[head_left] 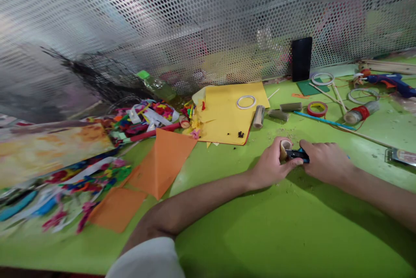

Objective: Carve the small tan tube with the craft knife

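Note:
My left hand (268,165) is closed around a short, hollow bamboo piece (284,146), its open end facing up. My right hand (328,161) grips a utility knife (298,155) with a black body and a bit of blue. The knife's front end meets the bamboo by my left thumb; its blade is too small to make out. Pale shavings (284,132) lie scattered behind my hands. Just beyond are more cut bamboo pieces: one upright-looking piece (259,116) and two lying ones (290,106) (278,115).
Yellow card (224,113) and orange paper (165,161) lie to the left, near piles of coloured scraps (97,178). On the right are a tape roll (317,109), a blue glue gun (391,83) and a brush (403,156). A black phone (301,59) leans against the perforated metal screen (208,22).

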A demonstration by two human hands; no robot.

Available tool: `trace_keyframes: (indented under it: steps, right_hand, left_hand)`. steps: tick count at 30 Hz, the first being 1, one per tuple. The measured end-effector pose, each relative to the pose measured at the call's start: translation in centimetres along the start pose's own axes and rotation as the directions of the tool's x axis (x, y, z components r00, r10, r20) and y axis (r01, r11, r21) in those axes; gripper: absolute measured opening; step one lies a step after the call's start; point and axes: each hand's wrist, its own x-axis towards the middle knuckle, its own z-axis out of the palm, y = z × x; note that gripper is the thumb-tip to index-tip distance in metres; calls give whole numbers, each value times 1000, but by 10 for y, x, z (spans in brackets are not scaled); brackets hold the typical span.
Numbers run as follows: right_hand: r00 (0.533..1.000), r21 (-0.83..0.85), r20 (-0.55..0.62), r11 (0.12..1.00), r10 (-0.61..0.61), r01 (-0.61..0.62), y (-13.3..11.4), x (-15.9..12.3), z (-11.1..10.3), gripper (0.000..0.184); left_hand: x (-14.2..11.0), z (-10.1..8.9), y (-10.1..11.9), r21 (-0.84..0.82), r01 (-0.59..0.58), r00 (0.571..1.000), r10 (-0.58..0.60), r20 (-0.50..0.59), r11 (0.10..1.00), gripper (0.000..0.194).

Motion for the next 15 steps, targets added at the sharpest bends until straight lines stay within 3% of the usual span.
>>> trace_keyframes:
  steps: [10, 15]
  right_hand:
    - [1000, 19, 12, 1000, -7, 6, 1, 1, -1, 22]
    - [997, 29, 42, 997, 64, -65, -1, 2, -7, 22]
  left_hand:
    - [-2, -1, 5, 40, 75, 997, -74, -24, 996, 56]
    - [-2, 0, 4, 2, 92, 995, -92, -46, 996, 49]
